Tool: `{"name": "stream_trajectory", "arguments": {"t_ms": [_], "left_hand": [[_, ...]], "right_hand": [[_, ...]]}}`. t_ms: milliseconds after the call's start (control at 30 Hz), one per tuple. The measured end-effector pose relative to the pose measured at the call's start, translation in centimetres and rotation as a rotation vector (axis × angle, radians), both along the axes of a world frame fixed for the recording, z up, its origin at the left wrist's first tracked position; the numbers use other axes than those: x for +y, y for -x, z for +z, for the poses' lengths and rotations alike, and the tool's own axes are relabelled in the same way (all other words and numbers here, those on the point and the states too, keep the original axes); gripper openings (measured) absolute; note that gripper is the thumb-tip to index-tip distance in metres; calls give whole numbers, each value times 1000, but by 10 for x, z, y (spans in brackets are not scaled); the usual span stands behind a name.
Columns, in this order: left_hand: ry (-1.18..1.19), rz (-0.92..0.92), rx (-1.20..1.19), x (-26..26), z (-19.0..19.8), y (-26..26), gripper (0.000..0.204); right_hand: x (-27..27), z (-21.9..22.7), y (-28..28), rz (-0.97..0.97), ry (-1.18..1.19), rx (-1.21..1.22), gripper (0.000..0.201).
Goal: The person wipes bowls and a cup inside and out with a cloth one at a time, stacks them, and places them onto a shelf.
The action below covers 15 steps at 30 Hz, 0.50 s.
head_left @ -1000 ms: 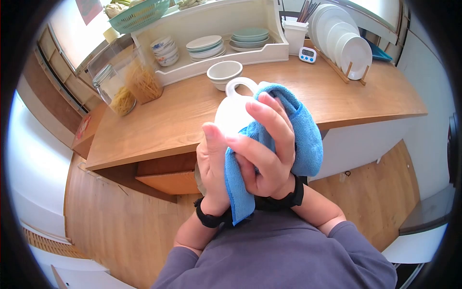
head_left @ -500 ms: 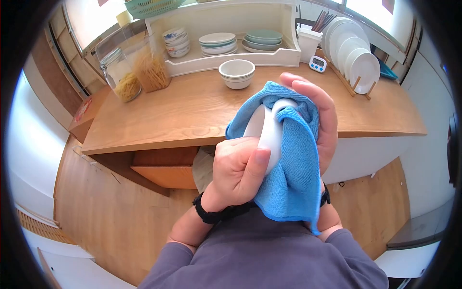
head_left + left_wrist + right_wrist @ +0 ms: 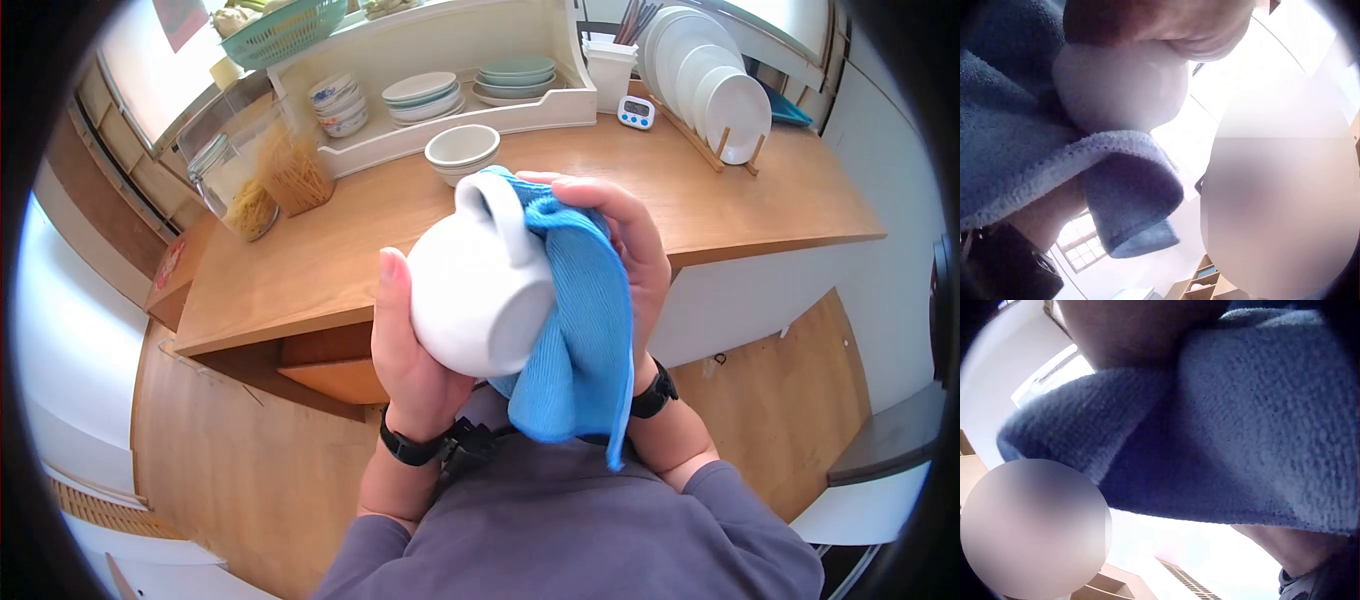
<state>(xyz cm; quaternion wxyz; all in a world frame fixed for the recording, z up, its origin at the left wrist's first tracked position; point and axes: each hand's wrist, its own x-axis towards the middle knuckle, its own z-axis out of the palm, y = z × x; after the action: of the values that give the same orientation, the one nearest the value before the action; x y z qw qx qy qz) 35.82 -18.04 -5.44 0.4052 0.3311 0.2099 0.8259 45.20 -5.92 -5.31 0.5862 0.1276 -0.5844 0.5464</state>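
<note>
Fingers of my left hand (image 3: 405, 350) grip white cup (image 3: 465, 295), right hand (image 3: 635, 250) grips blue cloth (image 3: 585, 310). Bowls (image 3: 462, 150) on wood table (image 3: 330, 250), floor (image 3: 220, 430) below table. More cup shows than before.

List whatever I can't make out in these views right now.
- Inside of the white cup: head view, its mouth is turned away.
- Left hand's fingers, apart from the thumb: head view, behind the cup.
- Right hand's thumb: head view, behind the blue cloth.
- Cup in the right wrist view: cloth fills the foreground.
- Timer reading: head view, too small.
- Green basket's full contents: head view, cut off by the top edge.
</note>
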Motion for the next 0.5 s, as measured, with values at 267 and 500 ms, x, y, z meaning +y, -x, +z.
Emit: {"name": "stream_trajectory", "arguments": {"t_ms": [267, 500], "left_hand": [[52, 322, 52, 5, 7, 50, 63], [425, 750, 847, 26, 4, 116, 27]], "right_hand": [[53, -2, -16, -551, 22, -10, 26], [105, -13, -11, -408, 195, -94, 19]]}}
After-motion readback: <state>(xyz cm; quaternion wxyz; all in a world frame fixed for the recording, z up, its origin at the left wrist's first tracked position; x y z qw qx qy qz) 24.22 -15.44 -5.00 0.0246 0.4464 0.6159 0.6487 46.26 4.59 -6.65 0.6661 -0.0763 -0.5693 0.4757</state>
